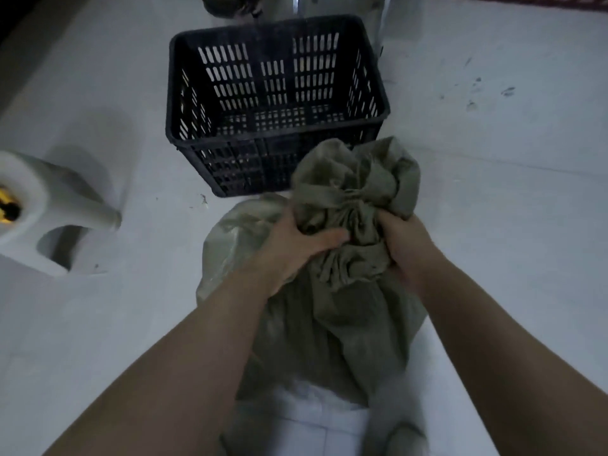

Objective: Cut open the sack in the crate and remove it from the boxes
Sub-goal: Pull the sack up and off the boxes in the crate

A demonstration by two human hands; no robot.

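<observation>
Two grips are clutching the gathered neck of one sack. At far left, a white jug (29, 212) is standing on the pale floor (493, 192). Right of it, a black slotted crate (276, 77) is sitting upright. The left grip (296, 248) is curling around bunched cloth just below the tie, its thumb lying across the front. The olive sack (345, 324) is standing on the floor outside the crate, just in front of its near right corner, and its tied top is flopping towards that corner. The right grip (406, 245) is squeezing the same neck from the other side, fingers sinking into the folds.
</observation>
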